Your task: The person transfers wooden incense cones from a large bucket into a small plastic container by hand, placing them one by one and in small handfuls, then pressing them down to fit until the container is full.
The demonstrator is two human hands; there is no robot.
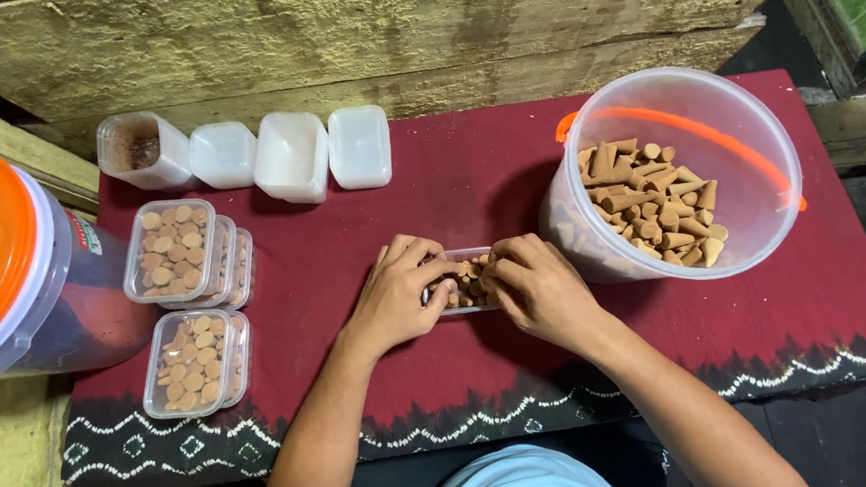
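On red cloth [469,171], head view: left hand [396,296] and right hand [536,287] meet over small clear box [463,282], fingers curled, pinching brown cones [467,271] inside. Clear bucket [679,173] of cones just right of hands. Filled boxes [179,309] stacked well left, beside orange-lidded bucket [4,265]. Empty boxes [287,154] along wooden wall.

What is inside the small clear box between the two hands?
The small clear box holds brown cone pieces, seen in the gap between the left hand and right hand. The hands cover both ends, so how full it is stays hidden.
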